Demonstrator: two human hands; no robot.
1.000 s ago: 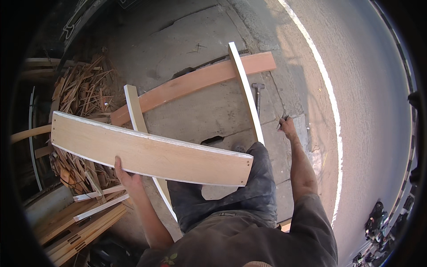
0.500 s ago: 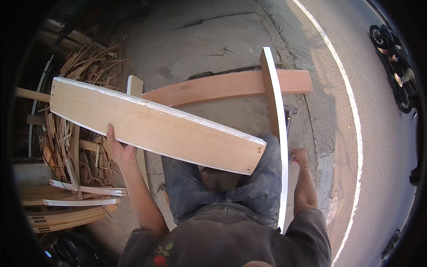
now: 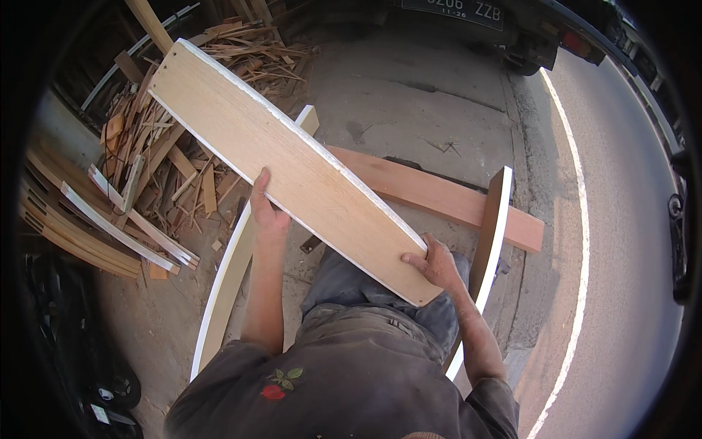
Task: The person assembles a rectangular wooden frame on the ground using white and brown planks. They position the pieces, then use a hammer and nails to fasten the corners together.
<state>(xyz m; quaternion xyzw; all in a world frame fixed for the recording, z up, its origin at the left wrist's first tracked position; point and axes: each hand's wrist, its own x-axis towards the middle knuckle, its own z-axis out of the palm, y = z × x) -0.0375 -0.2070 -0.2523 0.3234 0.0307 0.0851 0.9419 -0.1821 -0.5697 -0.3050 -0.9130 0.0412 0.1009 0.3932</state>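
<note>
A long wooden board (image 3: 292,161) with white edges lies slantwise across my lap, its far end up to the left. My left hand (image 3: 269,208) is closed on its near long edge, the thumb lying on the face. At the near right end my right hand (image 3: 437,265) grips the board, thumb on top and fingers over the far edge. Small dark holes mark both ends. Two curved white-edged planks stand on either side of my legs, one on the left (image 3: 232,282) and one on the right (image 3: 491,234).
A reddish plank (image 3: 417,186) lies on the concrete beyond my knees. Wood scraps (image 3: 175,161) heap up at the left, beside stacked curved pieces (image 3: 80,227). A parked vehicle (image 3: 468,18) stands at the back. The road's white line (image 3: 578,190) runs along the right.
My right hand has come up from low beside the right plank and taken hold of the board's right end. My left hand keeps its grip. The view has turned, bringing the vehicle in.
</note>
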